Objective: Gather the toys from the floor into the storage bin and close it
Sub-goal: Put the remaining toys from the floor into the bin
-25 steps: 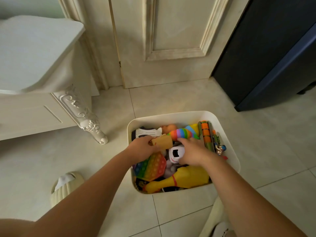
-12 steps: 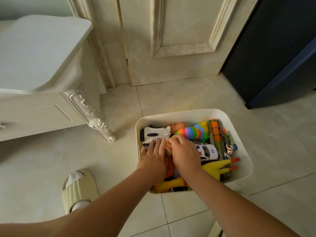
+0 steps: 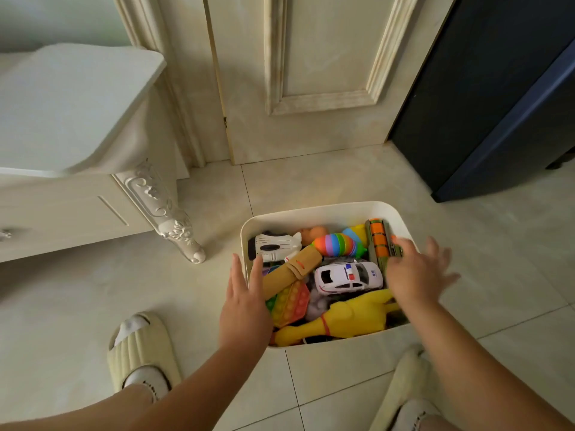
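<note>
Now | step: toys [image 3: 347, 276] look packed, closing pending | storage bin [image 3: 320, 209] on floor [image 3: 93, 306], 12 o'clock of person | left hand [image 3: 244, 306] at its 9 o'clock rim, right hand [image 3: 413, 275] at 3 o'clock, fingers [image 3: 235, 275] spread, holding nothing | next: needs a lid, none visible

Above: the open-topped white plastic storage bin [image 3: 326, 209] is heaped to its rim with bright plastic toys [image 3: 348, 276].
Left: bare beige floor tiles [image 3: 93, 306] run to the carved cream cabinet leg [image 3: 174, 225].
Right: open tile, with the dark blue cabinet [image 3: 497, 119] well apart.
Near-left: a ribbed cream slipper [image 3: 140, 346] stands on the floor.
</note>
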Tool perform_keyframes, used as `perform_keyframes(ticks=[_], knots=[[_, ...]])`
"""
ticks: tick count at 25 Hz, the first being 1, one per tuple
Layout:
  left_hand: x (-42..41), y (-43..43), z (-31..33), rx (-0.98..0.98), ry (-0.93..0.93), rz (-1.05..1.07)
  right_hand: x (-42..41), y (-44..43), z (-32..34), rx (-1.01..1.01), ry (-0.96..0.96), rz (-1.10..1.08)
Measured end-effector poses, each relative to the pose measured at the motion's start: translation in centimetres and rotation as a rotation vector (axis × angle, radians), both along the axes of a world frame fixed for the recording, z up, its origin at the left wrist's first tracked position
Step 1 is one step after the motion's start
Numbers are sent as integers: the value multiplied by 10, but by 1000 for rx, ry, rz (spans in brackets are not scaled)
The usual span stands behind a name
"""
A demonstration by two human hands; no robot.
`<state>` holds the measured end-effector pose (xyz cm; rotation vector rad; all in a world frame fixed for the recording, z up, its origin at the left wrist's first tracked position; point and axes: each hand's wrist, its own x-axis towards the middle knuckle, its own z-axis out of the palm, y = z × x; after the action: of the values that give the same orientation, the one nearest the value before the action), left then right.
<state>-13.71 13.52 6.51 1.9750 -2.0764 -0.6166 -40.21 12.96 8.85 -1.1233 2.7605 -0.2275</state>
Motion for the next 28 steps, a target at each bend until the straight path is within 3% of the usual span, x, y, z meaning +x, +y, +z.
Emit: perform_keyframes(ticks=[2,3,8,12,14,16,17,19,21,28], knots=[[2,3,-1,123,8,36,-23,14,-6,108,-267,-121],[2,0,-2,123,25,46,-27,17,-9,88,-298,-85],[16,-43,-2,82,18,63,-6,7,-18,23,-185,-67],[31,-81,3,118,17,22,2,-15,-12,-25,-353,-53],[29,-77,1,-29,-97,-42,15,-23,-4,-21,-232,8],[10,-53,1,-179,-141,-249,49,-18,-3,-47,46,240],[-2,-39,1,-149,-138,-395,70,-12,-4,-31,102,371],[-23,-22,-3,-24,-203,-535,96,-7,-16,109,68,517],[-31,-27,-9,5,-244,-487,96,-16,-27,210,-14,523],[-31,-57,-11,44,-286,-444,96,-50,-37,208,-40,492]])
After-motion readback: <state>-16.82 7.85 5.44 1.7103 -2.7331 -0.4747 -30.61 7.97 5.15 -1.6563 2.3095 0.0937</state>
